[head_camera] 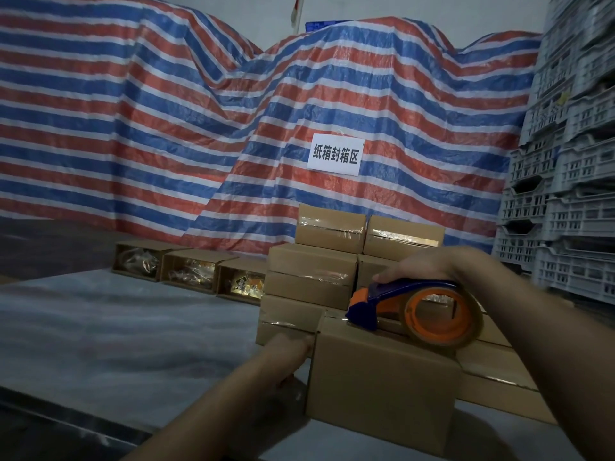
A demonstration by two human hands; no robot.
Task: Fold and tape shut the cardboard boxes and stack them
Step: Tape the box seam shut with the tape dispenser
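Striped tarp point(199, 128) behind box point(382, 377). Right hand point(422, 264) grips tape gun point(416, 307) on box top; left hand point(289, 352) presses box's left side, fingers straight.

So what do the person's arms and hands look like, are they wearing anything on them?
Both forearms are bare as far as the picture shows: no sleeves, gloves, watch or bracelet are visible. The left hand and the right hand show no rings that I can make out, though the light is dim.
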